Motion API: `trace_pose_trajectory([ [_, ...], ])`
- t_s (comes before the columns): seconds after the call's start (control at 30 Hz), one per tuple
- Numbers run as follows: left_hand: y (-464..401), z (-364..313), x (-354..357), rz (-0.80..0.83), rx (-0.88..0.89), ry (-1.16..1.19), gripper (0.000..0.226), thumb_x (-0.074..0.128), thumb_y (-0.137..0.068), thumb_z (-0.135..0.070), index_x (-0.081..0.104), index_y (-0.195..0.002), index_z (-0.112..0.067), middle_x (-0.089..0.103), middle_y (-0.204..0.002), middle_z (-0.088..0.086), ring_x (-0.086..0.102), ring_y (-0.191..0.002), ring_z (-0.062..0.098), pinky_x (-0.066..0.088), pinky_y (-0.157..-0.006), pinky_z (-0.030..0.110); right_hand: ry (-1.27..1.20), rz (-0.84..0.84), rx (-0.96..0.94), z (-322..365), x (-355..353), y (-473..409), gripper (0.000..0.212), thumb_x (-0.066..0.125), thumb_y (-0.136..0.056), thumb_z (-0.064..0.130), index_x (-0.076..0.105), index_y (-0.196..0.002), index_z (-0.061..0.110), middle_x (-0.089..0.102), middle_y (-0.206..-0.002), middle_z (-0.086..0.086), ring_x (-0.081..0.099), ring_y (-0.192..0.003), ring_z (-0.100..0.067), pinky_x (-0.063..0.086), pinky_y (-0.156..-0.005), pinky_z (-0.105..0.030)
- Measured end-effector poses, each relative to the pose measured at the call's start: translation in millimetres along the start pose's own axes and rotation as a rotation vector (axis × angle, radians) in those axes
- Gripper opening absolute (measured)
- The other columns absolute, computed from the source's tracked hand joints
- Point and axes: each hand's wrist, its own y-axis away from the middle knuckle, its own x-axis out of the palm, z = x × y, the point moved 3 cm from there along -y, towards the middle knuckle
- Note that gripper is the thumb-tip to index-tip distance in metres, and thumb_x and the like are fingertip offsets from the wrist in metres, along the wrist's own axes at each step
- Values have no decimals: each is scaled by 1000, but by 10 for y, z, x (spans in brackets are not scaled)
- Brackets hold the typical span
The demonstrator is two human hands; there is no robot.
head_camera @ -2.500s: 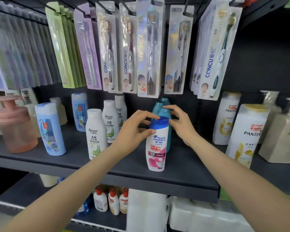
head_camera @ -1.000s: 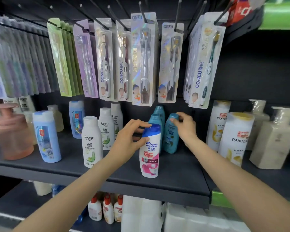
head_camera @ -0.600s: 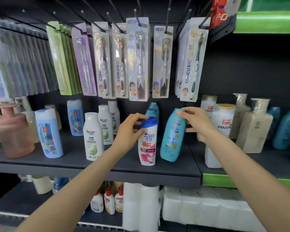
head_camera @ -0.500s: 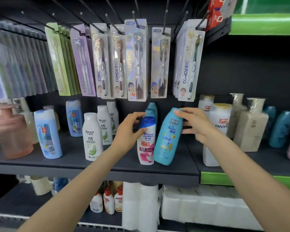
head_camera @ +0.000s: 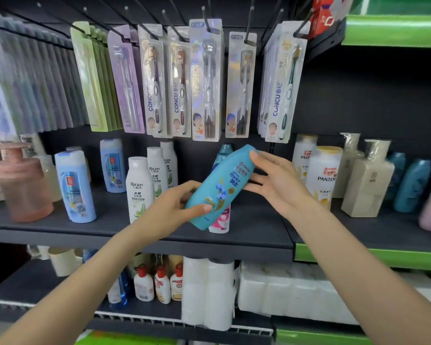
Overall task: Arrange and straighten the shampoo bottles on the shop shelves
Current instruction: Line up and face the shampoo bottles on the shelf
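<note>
A dark shop shelf (head_camera: 259, 227) under hanging toothbrush packs (head_camera: 204, 80): I hold a teal shampoo bottle (head_camera: 220, 188) tilted above the shelf, in front of a white-and-pink bottle (head_camera: 220, 221). My left hand (head_camera: 169, 210) grips its lower end, thumb across the front; my right hand (head_camera: 276, 183) steadies the cap end with nearly straight fingers.
</note>
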Motion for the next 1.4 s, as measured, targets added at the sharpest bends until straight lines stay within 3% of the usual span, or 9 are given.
trace_pose_trajectory([
  [0.17, 125, -80, -169, -298, 166, -498, 37, 69, -81, -32, 52, -114, -36, 61, -91, -15, 58, -80, 5, 44, -68, 10, 187, -11, 66, -10, 76, 57, 25, 62, -88, 37, 65, -108, 23, 68, -105, -13, 69, -94, -26, 58, -78, -43],
  [0.37, 173, -63, -174, -351, 273, -851, 53, 69, -81, -35, 48, -129, -32, 53, -98, -6, 48, -80, 12, 44, -67, 27, 51, -70, 27, -71, 122, 111, 30, 62, -90, 23, 63, -114, 5, 67, -108, -18, 71, -89, -26, 59, -77, -35],
  [0.6, 157, 25, -260, -180, 202, -627, 65, 71, -79, -36, 33, -130, -50, 47, -112, -11, 47, -93, 5, 36, -76, 10, -256, 11, 12, -162, 111, 141, 36, 54, -92, 7, 55, -127, 4, 65, -117, -14, 69, -97, -24, 58, -77, -35],
  [0.77, 195, 6, -331, -245, 284, -621, 72, 80, -71, -24, 38, -122, -54, 38, -114, -12, 43, -99, 1, 35, -78, -1, -268, 226, 25, -248, 62, 164, 44, 50, -88, 8, 51, -131, 17, 63, -125, -7, 61, -114, -23, 55, -88, -36],
  [0.93, 234, -20, -313, -362, 457, -936, 72, 84, -65, -17, 49, -126, -31, 43, -118, 5, 49, -103, 22, 51, -79, 29, -199, 249, 25, -330, -9, 133, 52, 53, -84, 5, 48, -135, 17, 58, -131, -10, 59, -118, -24, 52, -92, -36],
  [1.07, 210, 12, -326, -361, 463, -950, 72, 84, -65, -17, 48, -127, -30, 44, -119, 6, 50, -103, 24, 53, -79, 32, -182, 224, 13, -383, -25, 109, 51, 54, -84, 5, 50, -133, 18, 60, -129, -9, 59, -117, -23, 52, -93, -35],
  [1.13, 189, 81, -340, -329, 415, -892, 71, 81, -69, -19, 46, -129, -34, 44, -121, 5, 48, -107, 20, 51, -83, 29, -174, 211, 8, -398, -18, 104, 48, 54, -85, 7, 51, -131, 18, 62, -126, -8, 60, -116, -22, 53, -91, -34],
  [1.27, 170, 119, -361, -266, 279, -645, 65, 75, -74, -31, 42, -128, -46, 45, -121, -6, 44, -104, 3, 37, -81, 0, -197, 158, -15, -373, 10, 81, 43, 55, -84, 11, 54, -127, 15, 65, -123, -7, 62, -113, -18, 55, -85, -26],
  [1.4, 168, 72, -342, -212, 159, -312, 57, 69, -73, -39, 44, -123, -48, 54, -116, -17, 50, -102, -6, 43, -76, 4, -207, 123, -59, -327, 46, 69, 33, 51, -89, 5, 59, -119, 14, 69, -115, -3, 63, -110, -15, 54, -82, -21],
])
